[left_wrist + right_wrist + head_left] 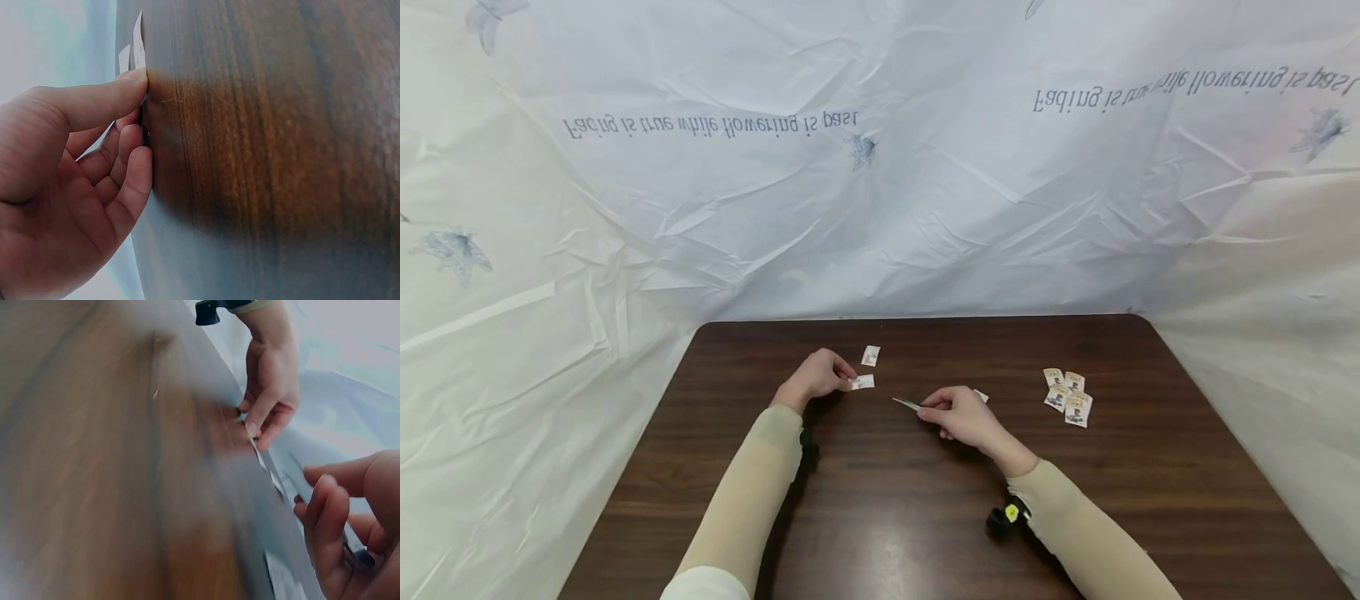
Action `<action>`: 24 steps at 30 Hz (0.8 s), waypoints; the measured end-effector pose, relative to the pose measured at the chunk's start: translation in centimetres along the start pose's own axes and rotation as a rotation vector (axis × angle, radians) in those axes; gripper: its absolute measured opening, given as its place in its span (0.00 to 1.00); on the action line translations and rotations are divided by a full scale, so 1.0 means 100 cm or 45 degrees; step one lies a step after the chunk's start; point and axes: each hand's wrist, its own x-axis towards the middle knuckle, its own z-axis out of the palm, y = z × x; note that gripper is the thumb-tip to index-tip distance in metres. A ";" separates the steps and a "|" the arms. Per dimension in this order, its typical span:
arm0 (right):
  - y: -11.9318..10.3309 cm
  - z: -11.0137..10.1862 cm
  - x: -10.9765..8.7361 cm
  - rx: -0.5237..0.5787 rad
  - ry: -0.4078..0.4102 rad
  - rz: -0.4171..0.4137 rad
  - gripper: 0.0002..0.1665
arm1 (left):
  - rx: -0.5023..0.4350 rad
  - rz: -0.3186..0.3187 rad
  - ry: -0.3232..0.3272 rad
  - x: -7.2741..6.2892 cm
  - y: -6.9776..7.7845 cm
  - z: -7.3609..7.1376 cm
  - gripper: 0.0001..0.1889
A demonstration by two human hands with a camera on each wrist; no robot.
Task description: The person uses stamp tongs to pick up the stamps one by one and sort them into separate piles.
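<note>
My left hand (822, 374) pinches the left end of a small white printed card (863, 382) at the tabletop. In the left wrist view, its thumb (100, 103) presses near the card's end. A second printed card (871, 356) lies just beyond it. My right hand (964, 415), a little to the right, holds a slim, pale item (906, 403) with a dark upper edge, which points toward the left hand. In the right wrist view a dark end (361, 556) shows in the palm. Blur and the fingers hide its exact kind. Another white card (981, 396) lies partly hidden behind the right hand.
Several small printed cards (1067, 398) lie overlapping at the right of the brown wooden table (880, 517). White sheeting (865, 225) with blue print hangs behind and at the sides. Each wrist carries a black camera mount (1000, 522).
</note>
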 end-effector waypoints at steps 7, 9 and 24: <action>-0.018 0.022 0.020 -0.162 0.052 0.001 0.10 | -0.005 -0.001 -0.005 0.000 -0.002 0.000 0.04; -0.021 0.027 0.024 -0.182 0.054 0.004 0.11 | -0.015 -0.007 -0.008 -0.001 -0.002 0.000 0.04; -0.039 0.042 0.042 -0.207 0.132 0.080 0.13 | -0.001 -0.007 0.001 -0.001 -0.002 0.001 0.04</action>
